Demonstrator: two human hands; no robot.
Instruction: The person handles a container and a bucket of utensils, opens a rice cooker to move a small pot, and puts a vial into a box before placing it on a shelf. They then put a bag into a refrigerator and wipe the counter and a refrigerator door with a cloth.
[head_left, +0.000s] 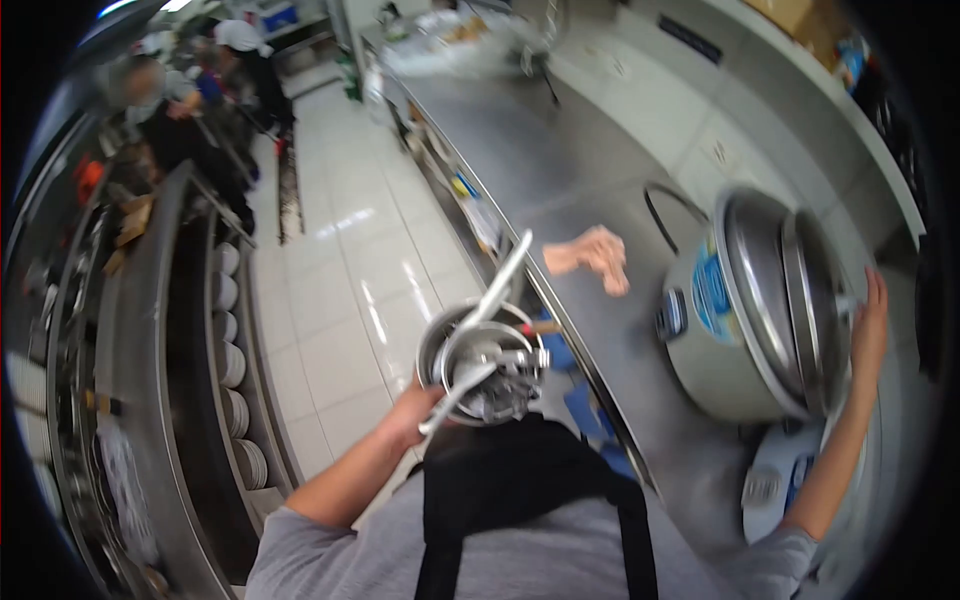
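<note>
My left hand (408,410) is closed on the side of a steel pot (430,350) held before my apron. A smaller steel container (450,365) sits inside it, filled with metal utensils (505,390); two long white handles (505,280) and a brown handle (543,328) stick out. To the right, my right hand (868,330) is at the knob of a round metal lid (812,310); its fingers are partly hidden. That lid lies against the top of a large rice cooker (690,345) on the steel counter (560,150). A crumpled pinkish cloth or glove (590,258) rests nearby.
Stacked white plates (235,365) fill the shelf of the steel unit (150,330) at left. Two people (185,125) stand farther down the tiled aisle (340,250). Clear plastic wrapping (465,50) covers things at the counter's far end. A wall runs behind the cooker.
</note>
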